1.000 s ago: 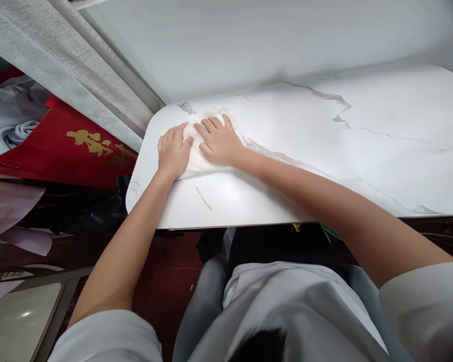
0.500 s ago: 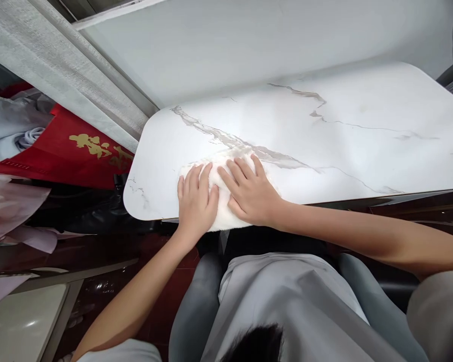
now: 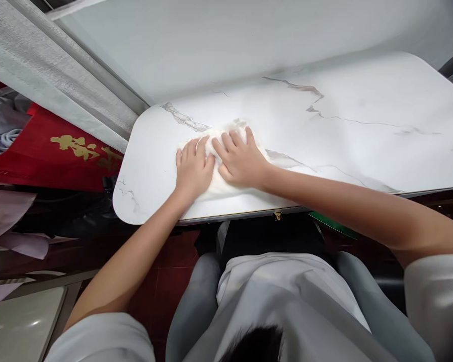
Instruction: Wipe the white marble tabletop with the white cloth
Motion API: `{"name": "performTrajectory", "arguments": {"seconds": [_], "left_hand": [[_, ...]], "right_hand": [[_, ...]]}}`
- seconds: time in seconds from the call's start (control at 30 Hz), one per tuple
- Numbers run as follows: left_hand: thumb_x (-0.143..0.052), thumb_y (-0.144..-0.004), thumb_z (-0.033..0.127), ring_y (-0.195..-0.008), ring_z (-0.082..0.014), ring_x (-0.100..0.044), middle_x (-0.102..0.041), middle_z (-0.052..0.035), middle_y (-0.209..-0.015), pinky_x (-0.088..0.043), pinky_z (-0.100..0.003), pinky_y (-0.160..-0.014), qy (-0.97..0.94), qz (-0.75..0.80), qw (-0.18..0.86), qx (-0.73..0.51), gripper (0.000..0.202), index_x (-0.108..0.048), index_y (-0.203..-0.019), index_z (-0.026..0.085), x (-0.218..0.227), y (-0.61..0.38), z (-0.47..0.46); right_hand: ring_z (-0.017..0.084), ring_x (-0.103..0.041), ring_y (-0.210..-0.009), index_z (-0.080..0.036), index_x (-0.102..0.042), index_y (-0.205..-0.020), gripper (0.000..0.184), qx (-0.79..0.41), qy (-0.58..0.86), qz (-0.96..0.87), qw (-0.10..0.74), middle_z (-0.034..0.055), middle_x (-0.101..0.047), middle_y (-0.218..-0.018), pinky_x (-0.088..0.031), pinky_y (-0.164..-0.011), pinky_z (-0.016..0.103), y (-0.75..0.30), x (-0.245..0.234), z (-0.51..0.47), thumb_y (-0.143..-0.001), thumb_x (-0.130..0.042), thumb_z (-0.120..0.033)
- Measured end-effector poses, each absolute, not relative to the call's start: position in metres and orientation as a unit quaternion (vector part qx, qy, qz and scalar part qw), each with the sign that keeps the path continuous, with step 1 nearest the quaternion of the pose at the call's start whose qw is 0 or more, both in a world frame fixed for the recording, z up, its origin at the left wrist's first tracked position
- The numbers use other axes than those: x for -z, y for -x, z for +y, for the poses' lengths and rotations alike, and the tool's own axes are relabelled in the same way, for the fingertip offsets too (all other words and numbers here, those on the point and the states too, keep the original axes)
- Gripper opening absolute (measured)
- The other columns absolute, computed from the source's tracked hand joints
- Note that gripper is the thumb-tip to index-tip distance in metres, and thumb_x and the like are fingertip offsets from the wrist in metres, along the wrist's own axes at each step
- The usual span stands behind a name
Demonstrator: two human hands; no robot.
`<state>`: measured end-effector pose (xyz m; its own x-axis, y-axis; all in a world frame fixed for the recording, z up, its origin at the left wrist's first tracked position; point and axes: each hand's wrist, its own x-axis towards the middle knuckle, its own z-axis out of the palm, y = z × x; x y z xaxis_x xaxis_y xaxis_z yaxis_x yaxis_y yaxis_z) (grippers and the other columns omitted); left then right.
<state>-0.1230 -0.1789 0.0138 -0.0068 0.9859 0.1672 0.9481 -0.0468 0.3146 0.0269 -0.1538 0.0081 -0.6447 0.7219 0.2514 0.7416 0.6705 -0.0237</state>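
A white fluffy cloth (image 3: 222, 188) lies on the white marble table (image 3: 362, 136) near its left end, a little back from the front edge. My left hand (image 3: 192, 168) presses flat on the cloth's left part, fingers stretched forward. Beside it, my right hand (image 3: 241, 161) lies flat on the right part, fingers spread and pointing up-left. The two hands touch at the fingers. Most of the cloth is hidden under them.
A grey curtain (image 3: 60, 80) hangs at the left beyond the table corner. Red fabric with gold lettering (image 3: 68, 151) and piled grey cloth lie on the floor at left. A grey chair seat (image 3: 196, 296) and my light grey clothing are below the table edge.
Both hands slid the cloth from the far left corner toward the front edge, then pushed it back away from the edge to the middle of the table's depth.
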Motion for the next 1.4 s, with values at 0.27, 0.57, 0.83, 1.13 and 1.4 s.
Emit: {"name": "performTrajectory", "arguments": {"seconds": [0.27,0.57,0.83,1.13,1.4], "left_hand": [[-0.039,-0.094,0.031,-0.139,-0.0253,-0.038,-0.053,-0.005,-0.141,-0.019,-0.047,-0.12,-0.68,0.696,0.057,-0.223,0.043,-0.05,-0.135,0.035,-0.001,0.14,-0.069],[-0.04,-0.092,0.034,-0.137,-0.027,-0.04,-0.054,-0.0043,-0.137,-0.02,-0.048,-0.119,-0.67,0.698,0.073,-0.244,0.041,-0.052,-0.131,0.037,0.004,0.138,0.012],[-0.033,-0.089,0.056,-0.134,-0.0221,-0.041,-0.057,-0.0009,-0.137,-0.026,-0.043,-0.114,-0.659,0.713,0.058,-0.233,0.048,-0.05,-0.13,0.038,0.002,0.134,0.048],[-0.031,-0.09,0.053,-0.138,-0.0222,-0.038,-0.056,-0.0008,-0.138,-0.023,-0.041,-0.117,-0.658,0.714,0.059,-0.231,0.048,-0.049,-0.133,0.039,-0.001,0.129,0.038],[-0.035,-0.094,0.034,-0.141,-0.0224,-0.036,-0.053,-0.0011,-0.142,-0.018,-0.046,-0.12,-0.666,0.705,0.064,-0.234,0.044,-0.049,-0.135,0.04,0.0,0.11,-0.002]], "right_hand": [[0.035,-0.041,-0.125,-0.01,-0.039,-0.143,0.053,0.021,0.408,-0.899,0.157,0.017,-0.049,-0.134,-0.02,-0.106,0.065,-0.014,0.001,-0.048,-0.097,-0.021,-0.032],[0.028,-0.045,-0.127,-0.02,-0.052,-0.138,0.061,-0.031,0.436,-0.873,0.216,0.0088,-0.056,-0.133,-0.022,-0.111,0.052,-0.017,0.006,0.03,-0.09,-0.019,-0.039],[0.025,-0.044,-0.123,-0.021,-0.052,-0.138,0.073,-0.037,0.473,-0.856,0.205,0.0081,-0.058,-0.131,-0.024,-0.108,0.046,-0.015,0.001,0.063,-0.086,-0.013,-0.054],[0.027,-0.047,-0.119,-0.021,-0.055,-0.132,0.076,-0.032,0.458,-0.856,0.237,0.0112,-0.06,-0.124,-0.026,-0.104,0.048,-0.017,0.005,0.062,-0.086,-0.006,-0.055],[0.025,-0.038,-0.129,-0.014,-0.045,-0.141,0.062,-0.041,0.448,-0.873,0.188,0.0108,-0.049,-0.139,-0.016,-0.113,0.05,-0.04,0.001,0.023,-0.091,-0.016,-0.037]]}}
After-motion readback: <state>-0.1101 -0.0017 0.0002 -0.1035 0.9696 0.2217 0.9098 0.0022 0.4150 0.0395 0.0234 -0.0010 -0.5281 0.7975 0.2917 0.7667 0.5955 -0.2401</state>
